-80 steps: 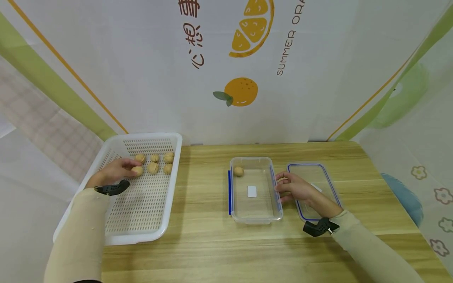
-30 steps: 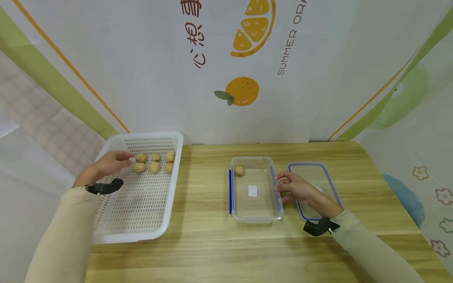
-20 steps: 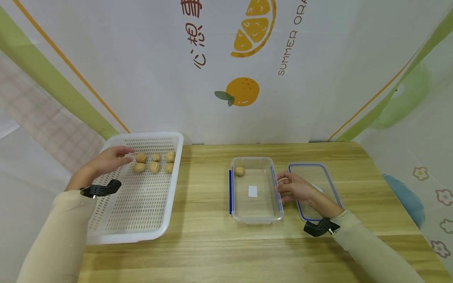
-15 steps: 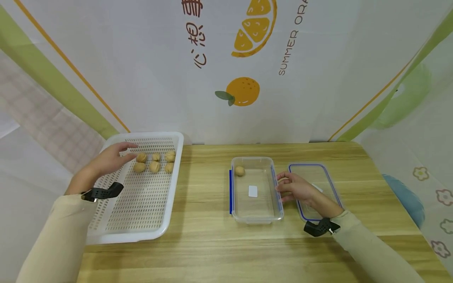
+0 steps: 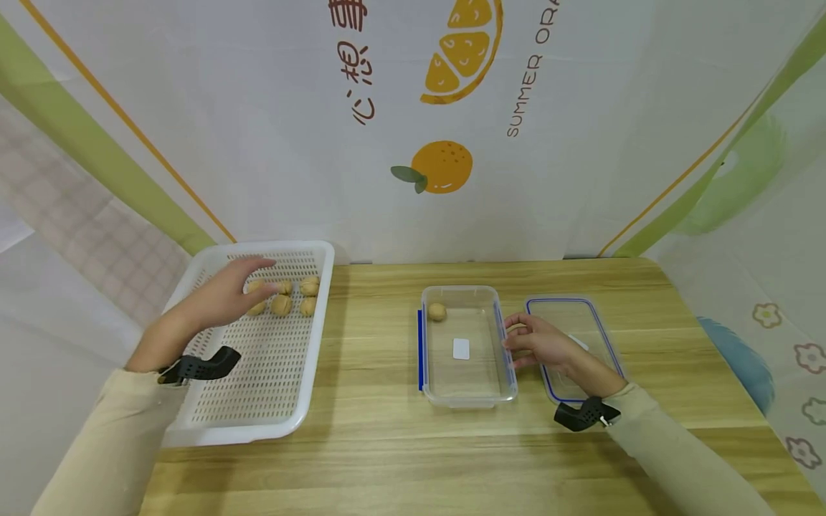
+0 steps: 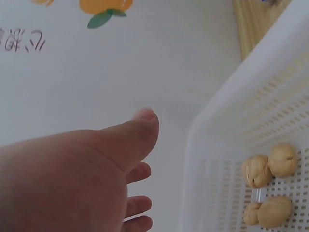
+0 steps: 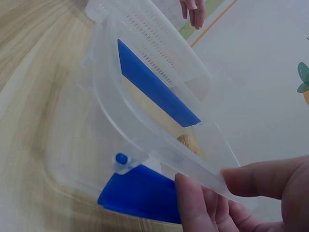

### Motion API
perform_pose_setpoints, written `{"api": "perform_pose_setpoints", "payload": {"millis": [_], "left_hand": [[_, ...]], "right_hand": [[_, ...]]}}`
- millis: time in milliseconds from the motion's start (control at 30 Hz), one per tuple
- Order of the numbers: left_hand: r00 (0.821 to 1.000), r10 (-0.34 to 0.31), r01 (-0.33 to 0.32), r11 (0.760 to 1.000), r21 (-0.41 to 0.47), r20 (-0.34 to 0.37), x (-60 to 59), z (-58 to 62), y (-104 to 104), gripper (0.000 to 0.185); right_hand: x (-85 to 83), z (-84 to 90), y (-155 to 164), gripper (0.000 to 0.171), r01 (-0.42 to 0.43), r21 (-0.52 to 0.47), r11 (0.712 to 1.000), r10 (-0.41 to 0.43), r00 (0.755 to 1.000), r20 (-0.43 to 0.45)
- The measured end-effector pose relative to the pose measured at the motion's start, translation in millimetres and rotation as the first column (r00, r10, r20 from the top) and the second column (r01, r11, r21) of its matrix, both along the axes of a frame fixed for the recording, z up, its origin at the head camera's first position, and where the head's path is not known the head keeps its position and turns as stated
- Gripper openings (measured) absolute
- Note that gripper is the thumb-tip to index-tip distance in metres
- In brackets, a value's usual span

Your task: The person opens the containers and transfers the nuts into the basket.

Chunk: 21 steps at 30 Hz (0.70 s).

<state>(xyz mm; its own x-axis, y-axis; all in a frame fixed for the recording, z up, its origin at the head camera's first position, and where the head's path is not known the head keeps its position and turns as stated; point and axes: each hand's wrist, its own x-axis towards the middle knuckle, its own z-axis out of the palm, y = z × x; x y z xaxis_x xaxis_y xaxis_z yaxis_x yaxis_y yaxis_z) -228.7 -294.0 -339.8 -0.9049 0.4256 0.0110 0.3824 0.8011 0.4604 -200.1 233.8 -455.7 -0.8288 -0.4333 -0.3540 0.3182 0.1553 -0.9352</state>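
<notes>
Lower the left hand point(image 5: 222, 301) squarely over one walnut of the cluster point(image 5: 284, 297) at the far end of the white perforated basket point(image 5: 258, 387), and close on that nut alone without scattering its neighbours. The left fingers point(image 6: 140, 205) are spread and relaxed above the nuts, holding nothing; contact with the nearest walnut is possible but hidden. The right hand point(image 5: 538, 342) pinches the right rim of the clear container point(image 5: 466, 390) on the tabletop point(image 5: 387, 444), thumb and fingers closed on it. One walnut point(image 5: 437, 312) lies inside.
</notes>
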Motion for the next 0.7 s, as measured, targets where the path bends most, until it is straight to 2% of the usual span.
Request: {"api": "perform_pose_setpoints", "payload": {"millis": [233, 700], "left_hand": [[0.999, -0.025, 0.026, 0.999, -0.031, 0.033, 10.6, 4.1, 25, 0.063], [0.99, -0.136, 0.132, 0.985, -0.11, -0.034, 25.9, 5.2, 78, 0.068]], "right_hand": [[0.4, -1.4, 0, 0.04, 0.001, 0.001, 1.0, -0.001, 1.0, 0.0], [-1.0, -1.5, 0, 0.04, 0.012, -0.005, 1.0, -0.012, 1.0, 0.011]]}}
